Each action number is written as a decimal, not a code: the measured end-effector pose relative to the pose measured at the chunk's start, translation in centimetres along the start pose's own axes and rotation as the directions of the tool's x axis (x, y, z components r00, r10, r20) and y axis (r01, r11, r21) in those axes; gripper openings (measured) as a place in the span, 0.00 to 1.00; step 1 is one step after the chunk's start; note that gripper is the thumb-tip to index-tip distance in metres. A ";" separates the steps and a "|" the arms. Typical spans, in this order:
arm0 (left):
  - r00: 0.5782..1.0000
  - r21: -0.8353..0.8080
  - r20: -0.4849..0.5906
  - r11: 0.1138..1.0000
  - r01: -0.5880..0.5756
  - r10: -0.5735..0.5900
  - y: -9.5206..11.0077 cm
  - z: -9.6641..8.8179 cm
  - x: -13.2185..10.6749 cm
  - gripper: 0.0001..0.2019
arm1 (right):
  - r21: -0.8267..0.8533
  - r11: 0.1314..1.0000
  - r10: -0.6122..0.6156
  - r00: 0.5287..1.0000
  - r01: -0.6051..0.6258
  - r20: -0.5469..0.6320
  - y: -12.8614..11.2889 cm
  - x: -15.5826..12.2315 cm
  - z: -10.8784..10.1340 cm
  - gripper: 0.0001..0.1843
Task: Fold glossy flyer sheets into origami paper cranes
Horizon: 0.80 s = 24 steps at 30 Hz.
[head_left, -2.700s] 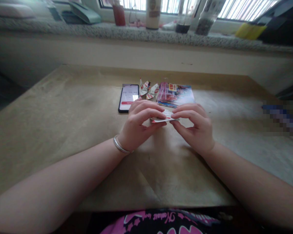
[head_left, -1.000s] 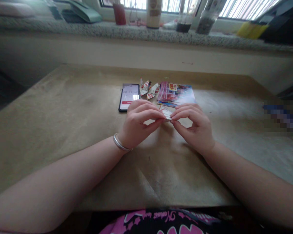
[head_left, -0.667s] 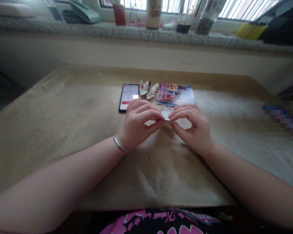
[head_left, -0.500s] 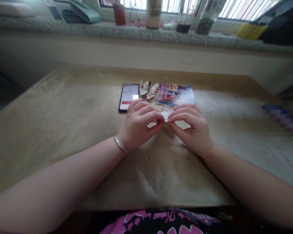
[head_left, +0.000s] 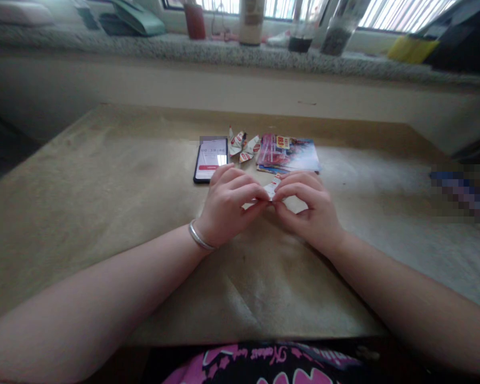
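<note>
A small piece of white printed paper (head_left: 272, 188) with red marks is pinched between my two hands, over the middle of the table. My left hand (head_left: 236, 196), with a silver bangle at the wrist, grips its near left part between thumb and forefinger. On the other side, my right hand (head_left: 310, 205) pinches the paper close to the left fingertips, its other fingers curled over the far side. Much of the paper is hidden behind the fingers. Just beyond lie several folded paper pieces (head_left: 246, 149) with similar white and red print.
A phone (head_left: 211, 160) showing a timer lies beyond my left hand. Glossy printed leaflets (head_left: 290, 153) are stacked behind my right hand. Bottles and jars stand on the stone windowsill (head_left: 216, 50) past the table (head_left: 116, 181). A blurred blue item (head_left: 464, 194) is at the right.
My right hand has shifted slightly left, closer to the left fingertips. The paper's visible part looks narrower and more slanted. My left hand has barely moved.
</note>
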<state>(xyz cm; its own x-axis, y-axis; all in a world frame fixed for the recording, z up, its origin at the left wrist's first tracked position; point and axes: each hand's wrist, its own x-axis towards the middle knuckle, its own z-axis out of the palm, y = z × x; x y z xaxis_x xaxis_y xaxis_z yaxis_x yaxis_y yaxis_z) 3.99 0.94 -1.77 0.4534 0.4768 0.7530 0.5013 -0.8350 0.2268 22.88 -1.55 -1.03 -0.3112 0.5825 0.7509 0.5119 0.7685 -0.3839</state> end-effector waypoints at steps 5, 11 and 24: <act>0.999 0.006 0.002 0.999 0.034 -0.034 -0.1 0.1 0.0 0.05 | -0.019 0.999 0.026 1.000 -0.026 -0.003 0.2 0.0 0.2 0.07; 0.999 0.042 0.024 0.999 -0.029 0.028 0.1 -0.1 0.1 0.05 | -0.054 0.998 -0.025 1.000 0.025 0.014 0.2 -0.2 0.3 0.07; 1.000 -0.010 0.030 1.000 0.000 0.000 0.1 0.1 0.1 0.05 | -0.142 0.989 -0.046 0.999 0.049 0.027 0.4 -0.1 0.1 0.09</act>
<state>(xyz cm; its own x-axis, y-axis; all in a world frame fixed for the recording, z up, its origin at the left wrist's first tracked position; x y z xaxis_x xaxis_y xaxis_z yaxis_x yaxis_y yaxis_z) 4.18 0.90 -1.70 0.4756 0.4845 0.7343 0.4938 -0.8378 0.2330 23.08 -1.24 -1.30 -0.3556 0.5537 0.7530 0.6045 0.7507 -0.2666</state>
